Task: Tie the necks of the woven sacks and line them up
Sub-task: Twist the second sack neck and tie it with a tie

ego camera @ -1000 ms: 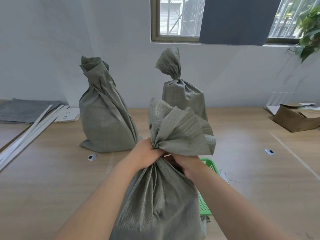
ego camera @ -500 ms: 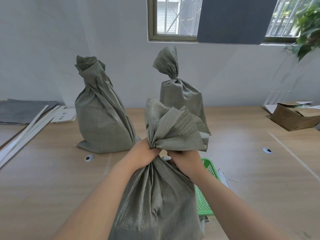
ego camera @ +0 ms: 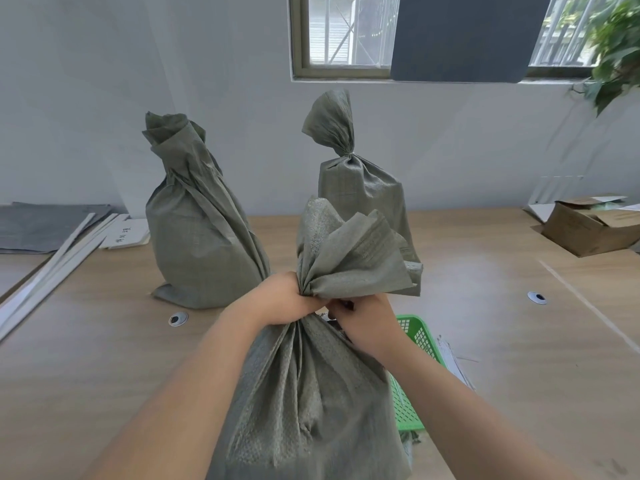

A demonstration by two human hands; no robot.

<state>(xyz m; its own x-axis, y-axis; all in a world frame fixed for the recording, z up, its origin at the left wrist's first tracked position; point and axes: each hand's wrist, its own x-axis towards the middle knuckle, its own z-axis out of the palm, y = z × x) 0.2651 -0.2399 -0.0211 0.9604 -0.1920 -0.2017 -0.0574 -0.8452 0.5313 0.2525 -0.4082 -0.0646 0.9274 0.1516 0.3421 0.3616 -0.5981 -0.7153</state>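
A grey-green woven sack (ego camera: 304, 393) stands upright right in front of me, its mouth fanned out above a bunched neck. My left hand (ego camera: 280, 297) grips that neck from the left. My right hand (ego camera: 367, 323) is curled at the neck from the right, fingers pinching something small there that I cannot make out. Farther back stand two more sacks: one on the left (ego camera: 197, 237) with a twisted, loose top, and one behind the near sack (ego camera: 356, 192) with its neck cinched tight.
A green plastic basket (ego camera: 412, 341) sits just right of the near sack, with a thin white stack beside it. White strips (ego camera: 52, 268), papers and grey cloth lie at far left. An open cardboard box (ego camera: 588, 226) stands far right. Round cable grommets (ego camera: 178, 319) dot the wooden table (ego camera: 104, 358).
My right hand has shifted slightly up and forward at the sack's neck; the fanned mouth has spread a little to the right. My left hand keeps its grip.
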